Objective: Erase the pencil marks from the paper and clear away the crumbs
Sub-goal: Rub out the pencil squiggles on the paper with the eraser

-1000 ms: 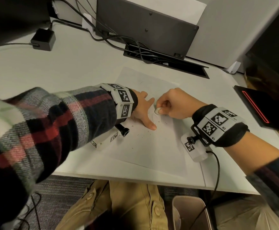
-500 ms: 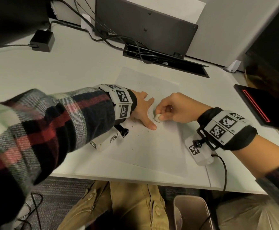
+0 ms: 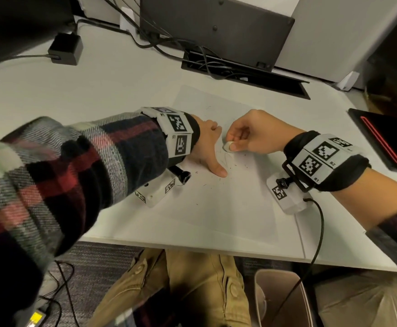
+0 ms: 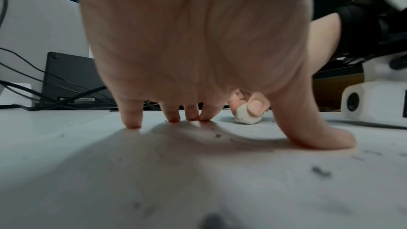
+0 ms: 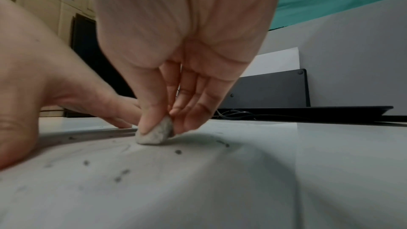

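Observation:
A white sheet of paper [image 3: 221, 204] lies on the desk with faint pencil marks [image 3: 228, 159] and dark crumbs [image 3: 203, 185] scattered on it. My right hand [image 3: 247, 135] pinches a small grey-white eraser [image 3: 228, 146] between thumb and fingers and presses it on the paper [image 5: 242, 180]; the eraser [image 5: 154, 135] touches the sheet beside a pencil line. My left hand [image 3: 208, 147] lies spread on the paper just left of the eraser, its fingertips [image 4: 132, 123] and thumb pressing the sheet [image 4: 110, 171] down. The eraser [image 4: 246, 116] shows beyond the left thumb.
A dark monitor base [image 3: 216, 24] and a cable tray [image 3: 244, 74] with wires stand behind the paper. A black power adapter [image 3: 65, 49] sits at the back left, a black device with a red line [image 3: 381, 142] at the right. A bin [image 3: 280, 300] stands under the desk edge.
My right hand slid the eraser down toward the left thumb and then back up the sheet. The left hand stayed pressed on the paper.

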A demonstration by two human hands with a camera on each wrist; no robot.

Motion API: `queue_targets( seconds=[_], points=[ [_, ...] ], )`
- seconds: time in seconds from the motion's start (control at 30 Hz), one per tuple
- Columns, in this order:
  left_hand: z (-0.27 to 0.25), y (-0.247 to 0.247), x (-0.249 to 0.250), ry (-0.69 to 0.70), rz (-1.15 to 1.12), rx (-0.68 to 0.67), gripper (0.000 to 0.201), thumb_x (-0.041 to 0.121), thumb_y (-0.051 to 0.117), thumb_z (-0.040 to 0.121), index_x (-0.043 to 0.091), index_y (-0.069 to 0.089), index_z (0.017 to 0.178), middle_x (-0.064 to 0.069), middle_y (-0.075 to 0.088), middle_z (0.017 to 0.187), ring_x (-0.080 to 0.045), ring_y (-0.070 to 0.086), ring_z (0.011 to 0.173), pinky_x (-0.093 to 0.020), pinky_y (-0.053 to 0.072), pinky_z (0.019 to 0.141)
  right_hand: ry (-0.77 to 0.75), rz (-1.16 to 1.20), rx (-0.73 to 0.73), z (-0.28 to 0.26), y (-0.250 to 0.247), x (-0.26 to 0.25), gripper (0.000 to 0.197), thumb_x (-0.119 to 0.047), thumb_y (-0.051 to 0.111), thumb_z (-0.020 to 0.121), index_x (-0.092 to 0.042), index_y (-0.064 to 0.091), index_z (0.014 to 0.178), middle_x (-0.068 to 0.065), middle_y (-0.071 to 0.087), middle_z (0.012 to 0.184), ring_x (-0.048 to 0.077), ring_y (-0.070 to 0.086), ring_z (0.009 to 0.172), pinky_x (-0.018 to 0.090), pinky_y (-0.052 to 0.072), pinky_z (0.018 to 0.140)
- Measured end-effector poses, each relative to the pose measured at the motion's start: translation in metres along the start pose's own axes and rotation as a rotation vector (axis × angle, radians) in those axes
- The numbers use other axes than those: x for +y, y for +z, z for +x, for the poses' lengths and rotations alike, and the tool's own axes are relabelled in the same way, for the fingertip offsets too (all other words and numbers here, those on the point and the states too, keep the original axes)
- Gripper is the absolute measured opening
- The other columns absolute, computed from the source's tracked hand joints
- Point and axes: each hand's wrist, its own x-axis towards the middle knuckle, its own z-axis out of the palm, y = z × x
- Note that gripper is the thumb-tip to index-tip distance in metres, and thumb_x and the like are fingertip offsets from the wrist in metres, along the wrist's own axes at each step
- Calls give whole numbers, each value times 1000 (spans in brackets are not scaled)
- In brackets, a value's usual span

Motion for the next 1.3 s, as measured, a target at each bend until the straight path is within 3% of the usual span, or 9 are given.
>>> queue_targets(
  seconds=[0.13,0.3,0.47,0.67,0.77,0.87,1.03,1.2,1.3],
  points=[
    [0,-1,1,5,-5,4,113,71,54,74,13,-5,150,-3,-1,158,-20,11,144,-39,21,113,-52,14,-70,-6,3,-3,12,-15,72,78,-14,72,91,-6,67,78,-2,56,63,9,45,67],
    [0,0,2,15,-4,16,110,70,55,74,11,1,150,-5,4,157,-21,16,142,-38,24,111,-18,-93,50,5,3,0,13,-17,71,80,-9,71,91,-4,64,76,-2,51,63,1,40,59],
    [0,0,0,11,6,12,113,71,52,74,13,-7,150,-3,-4,158,-20,9,144,-38,19,113,-39,-74,-79,-7,4,-5,13,-15,71,80,-15,72,93,-2,67,80,1,54,65,5,41,63],
    [2,0,2,19,25,7,110,71,52,75,11,-1,150,-5,3,157,-21,14,143,-39,23,113,-26,-182,28,6,4,-4,10,-14,66,84,-10,70,92,8,69,86,10,52,68,3,34,58],
    [1,-1,2,10,19,2,111,71,52,75,13,-6,150,-3,-2,158,-21,10,144,-38,20,113,-35,-134,-55,-2,3,-6,12,-15,69,82,-12,71,93,2,67,82,2,52,65,6,38,63],
    [2,0,2,10,31,3,111,71,53,74,12,-2,150,-5,3,157,-22,15,143,-40,24,113,-54,-98,-86,-7,4,-6,12,-16,70,81,-13,71,92,-3,66,78,3,52,66,12,42,66],
    [2,0,2,17,21,16,109,71,53,74,10,4,150,-5,7,156,-22,19,142,-38,25,112,-21,-168,4,6,3,-5,12,-15,67,83,-7,70,91,11,69,87,12,53,70,8,37,61],
    [3,0,2,12,26,9,112,71,53,74,12,-4,150,-5,1,157,-22,13,143,-39,22,114,-56,-120,-88,-6,4,-9,14,-16,68,82,-12,72,95,3,68,85,2,51,65,5,38,61],
    [3,0,3,18,34,10,111,71,53,74,11,-1,150,-5,3,157,-22,15,143,-40,23,114,-44,-155,-17,1,5,-7,12,-14,66,83,-10,71,93,10,69,88,12,53,67,9,38,61]
  ],
)
